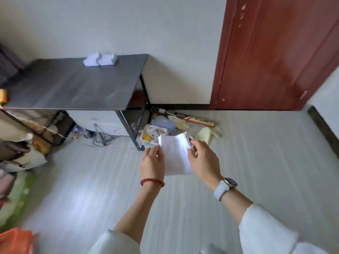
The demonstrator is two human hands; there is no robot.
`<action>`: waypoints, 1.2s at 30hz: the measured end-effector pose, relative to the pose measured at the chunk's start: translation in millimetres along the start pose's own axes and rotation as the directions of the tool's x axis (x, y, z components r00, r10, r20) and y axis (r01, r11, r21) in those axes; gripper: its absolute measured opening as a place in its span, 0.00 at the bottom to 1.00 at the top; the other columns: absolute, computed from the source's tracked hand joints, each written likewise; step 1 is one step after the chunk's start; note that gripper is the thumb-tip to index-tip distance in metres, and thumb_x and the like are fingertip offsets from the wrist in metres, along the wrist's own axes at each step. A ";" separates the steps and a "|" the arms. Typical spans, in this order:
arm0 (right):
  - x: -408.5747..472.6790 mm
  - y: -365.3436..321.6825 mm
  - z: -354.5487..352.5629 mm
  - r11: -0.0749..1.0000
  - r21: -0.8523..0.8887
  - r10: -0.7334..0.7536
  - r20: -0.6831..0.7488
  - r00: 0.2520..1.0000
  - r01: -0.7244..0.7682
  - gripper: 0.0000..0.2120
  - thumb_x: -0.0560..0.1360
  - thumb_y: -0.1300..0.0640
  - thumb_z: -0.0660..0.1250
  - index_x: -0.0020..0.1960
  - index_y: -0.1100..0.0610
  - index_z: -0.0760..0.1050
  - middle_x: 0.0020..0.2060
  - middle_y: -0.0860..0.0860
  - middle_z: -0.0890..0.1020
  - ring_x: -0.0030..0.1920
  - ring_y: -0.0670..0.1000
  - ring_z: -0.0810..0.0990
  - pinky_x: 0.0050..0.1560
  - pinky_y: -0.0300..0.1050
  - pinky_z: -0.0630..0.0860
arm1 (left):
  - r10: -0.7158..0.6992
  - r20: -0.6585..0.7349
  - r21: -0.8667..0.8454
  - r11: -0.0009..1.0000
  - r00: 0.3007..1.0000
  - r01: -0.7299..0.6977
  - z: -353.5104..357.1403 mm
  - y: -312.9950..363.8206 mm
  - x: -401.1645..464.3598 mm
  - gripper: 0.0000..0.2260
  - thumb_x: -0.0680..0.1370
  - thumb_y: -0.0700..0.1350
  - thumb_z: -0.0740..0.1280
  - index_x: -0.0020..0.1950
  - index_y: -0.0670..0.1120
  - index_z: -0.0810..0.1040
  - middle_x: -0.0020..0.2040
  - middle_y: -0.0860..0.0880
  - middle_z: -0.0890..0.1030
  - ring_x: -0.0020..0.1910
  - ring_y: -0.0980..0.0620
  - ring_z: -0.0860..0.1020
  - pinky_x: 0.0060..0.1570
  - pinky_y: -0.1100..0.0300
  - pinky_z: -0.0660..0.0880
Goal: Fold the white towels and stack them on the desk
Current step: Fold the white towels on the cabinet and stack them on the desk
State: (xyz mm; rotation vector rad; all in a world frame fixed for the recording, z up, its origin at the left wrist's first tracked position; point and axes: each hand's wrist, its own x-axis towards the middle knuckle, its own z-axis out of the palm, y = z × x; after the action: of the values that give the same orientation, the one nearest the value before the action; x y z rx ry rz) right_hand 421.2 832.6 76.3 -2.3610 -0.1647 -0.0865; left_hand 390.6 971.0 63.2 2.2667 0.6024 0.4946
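White towel pinched between both hands; folded towels on desk.

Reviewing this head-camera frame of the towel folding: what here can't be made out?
- Fingertips of the left hand and right hand: curled behind the white towel they hold.
- Folded white towels on the dark grey desk: too small and blurred to count.
- Clutter in the white tray on the floor: blurred, partly behind the held towel.
- Orange item at lower left: cut off by the frame edge.
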 end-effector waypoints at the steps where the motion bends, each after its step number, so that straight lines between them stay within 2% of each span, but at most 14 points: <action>1: 16.3 -15.0 17.8 0.999 -0.006 -0.031 0.031 0.999 0.031 0.12 0.76 0.56 0.61 0.59 0.56 0.72 0.54 0.52 0.78 0.49 0.57 0.77 0.42 0.45 0.68 | -0.039 -0.029 0.008 0.999 0.999 0.039 -8.9 -13.1 20.8 0.09 0.78 0.40 0.62 0.52 0.40 0.80 0.47 0.43 0.79 0.42 0.40 0.77 0.38 0.59 0.68; 6: 105.5 -79.4 102.0 0.987 0.019 -0.163 0.139 0.977 0.162 0.12 0.75 0.59 0.63 0.57 0.59 0.75 0.50 0.55 0.80 0.51 0.58 0.76 0.42 0.39 0.61 | -0.138 -0.124 0.043 0.989 0.983 0.144 -39.3 -76.9 126.6 0.10 0.79 0.43 0.60 0.53 0.44 0.80 0.49 0.47 0.78 0.41 0.46 0.76 0.38 0.61 0.65; 8: 145.6 -103.6 134.1 0.981 0.057 -0.193 0.169 0.967 0.186 0.11 0.75 0.59 0.63 0.57 0.60 0.75 0.49 0.56 0.80 0.50 0.57 0.77 0.40 0.36 0.59 | -0.144 -0.136 0.038 0.988 0.980 0.151 -47.2 -100.9 176.2 0.10 0.78 0.43 0.60 0.52 0.44 0.80 0.49 0.48 0.79 0.40 0.48 0.75 0.39 0.60 0.68; 10: 190.6 -129.5 168.4 0.976 0.082 -0.212 0.197 0.957 0.200 0.11 0.75 0.58 0.63 0.56 0.59 0.75 0.48 0.55 0.80 0.49 0.57 0.77 0.40 0.40 0.62 | -0.157 -0.156 0.028 0.986 0.975 0.163 -54.2 -121.3 233.2 0.09 0.78 0.41 0.61 0.50 0.43 0.81 0.47 0.47 0.79 0.40 0.47 0.75 0.40 0.60 0.69; 13: 258.6 -176.1 215.2 0.971 0.125 -0.230 0.235 0.944 0.205 0.08 0.75 0.57 0.62 0.53 0.58 0.74 0.45 0.52 0.79 0.46 0.56 0.76 0.41 0.43 0.67 | -0.196 -0.171 0.035 0.978 0.966 0.204 -70.0 -142.8 318.6 0.09 0.77 0.40 0.61 0.47 0.42 0.81 0.41 0.48 0.77 0.40 0.46 0.75 0.37 0.65 0.62; 16: 316.9 -227.4 259.2 0.966 0.135 -0.251 0.268 0.930 0.222 0.07 0.75 0.57 0.62 0.51 0.57 0.74 0.43 0.51 0.79 0.45 0.54 0.76 0.40 0.43 0.66 | -0.218 -0.173 0.036 0.973 0.960 0.227 -93.2 -165.8 397.5 0.09 0.77 0.39 0.61 0.48 0.43 0.81 0.42 0.48 0.78 0.39 0.51 0.72 0.36 0.68 0.59; 19: 362.0 -277.0 302.8 0.966 0.151 -0.251 0.340 0.906 0.211 0.07 0.76 0.56 0.62 0.52 0.56 0.74 0.44 0.49 0.79 0.46 0.53 0.75 0.45 0.45 0.69 | -0.272 -0.170 -0.022 0.962 0.947 0.272 -121.8 -192.9 461.6 0.09 0.77 0.40 0.62 0.49 0.42 0.82 0.42 0.49 0.78 0.41 0.53 0.72 0.35 0.71 0.62; 21: 387.7 -305.3 338.0 0.970 0.167 -0.227 0.387 0.894 0.175 0.07 0.75 0.55 0.62 0.51 0.55 0.74 0.41 0.46 0.77 0.47 0.53 0.76 0.45 0.45 0.70 | -0.320 -0.151 -0.077 0.947 0.935 0.312 -139.1 -218.5 502.3 0.08 0.76 0.40 0.63 0.48 0.43 0.82 0.41 0.49 0.78 0.41 0.53 0.73 0.34 0.76 0.64; 23: 411.8 -330.7 377.1 0.974 0.181 -0.199 0.421 0.885 0.133 0.06 0.75 0.55 0.63 0.50 0.56 0.74 0.40 0.45 0.77 0.47 0.53 0.77 0.46 0.45 0.71 | -0.364 -0.122 -0.115 0.929 0.923 0.351 -154.3 -247.9 543.5 0.08 0.76 0.40 0.64 0.47 0.43 0.82 0.41 0.50 0.80 0.42 0.53 0.74 0.35 0.77 0.65; 26: 445.8 -367.7 435.1 0.976 0.207 -0.150 0.445 0.883 0.062 0.07 0.75 0.55 0.63 0.51 0.56 0.75 0.43 0.47 0.79 0.49 0.53 0.78 0.51 0.49 0.74 | -0.373 -0.054 -0.108 0.924 0.926 0.366 -173.3 -292.7 608.6 0.08 0.76 0.42 0.63 0.48 0.44 0.83 0.44 0.48 0.82 0.43 0.53 0.75 0.43 0.65 0.69; 29: 474.4 -403.9 483.6 0.970 0.236 -0.054 0.459 0.887 -0.063 0.08 0.75 0.56 0.64 0.51 0.58 0.75 0.45 0.52 0.81 0.49 0.54 0.78 0.53 0.51 0.74 | -0.355 0.030 -0.085 0.930 0.934 0.357 -188.9 -332.2 668.7 0.09 0.76 0.42 0.63 0.48 0.44 0.83 0.44 0.48 0.82 0.44 0.53 0.75 0.46 0.63 0.70; 31: 495.2 -424.3 511.3 0.954 0.254 0.022 0.465 0.885 -0.157 0.07 0.74 0.58 0.64 0.50 0.60 0.76 0.45 0.55 0.81 0.48 0.55 0.78 0.51 0.49 0.73 | -0.344 0.093 -0.084 0.932 0.934 0.352 -195.7 -353.9 710.7 0.09 0.76 0.42 0.63 0.48 0.45 0.83 0.44 0.48 0.82 0.44 0.52 0.76 0.47 0.62 0.72; 34: 523.8 -437.2 530.9 0.927 0.283 0.090 0.474 0.876 -0.248 0.08 0.74 0.59 0.63 0.48 0.64 0.75 0.42 0.63 0.79 0.40 0.52 0.74 0.42 0.46 0.71 | -0.338 0.172 -0.101 0.928 0.925 0.358 -196.1 -365.8 758.4 0.09 0.76 0.43 0.63 0.49 0.45 0.82 0.43 0.50 0.81 0.44 0.52 0.76 0.44 0.62 0.71; 36: 548.9 -440.8 538.9 0.909 0.287 0.147 0.458 0.877 -0.302 0.05 0.73 0.60 0.62 0.46 0.61 0.76 0.39 0.61 0.79 0.39 0.51 0.73 0.41 0.46 0.70 | -0.331 0.241 -0.116 0.924 0.913 0.365 -185.8 -367.3 794.2 0.09 0.76 0.43 0.62 0.49 0.46 0.82 0.42 0.52 0.81 0.43 0.52 0.76 0.40 0.63 0.71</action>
State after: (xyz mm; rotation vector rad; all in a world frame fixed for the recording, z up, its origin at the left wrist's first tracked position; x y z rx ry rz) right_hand 908.0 1573.2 57.9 -1.9894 -0.0984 0.5418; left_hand 844.4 1741.8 51.3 1.9690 0.8048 0.1099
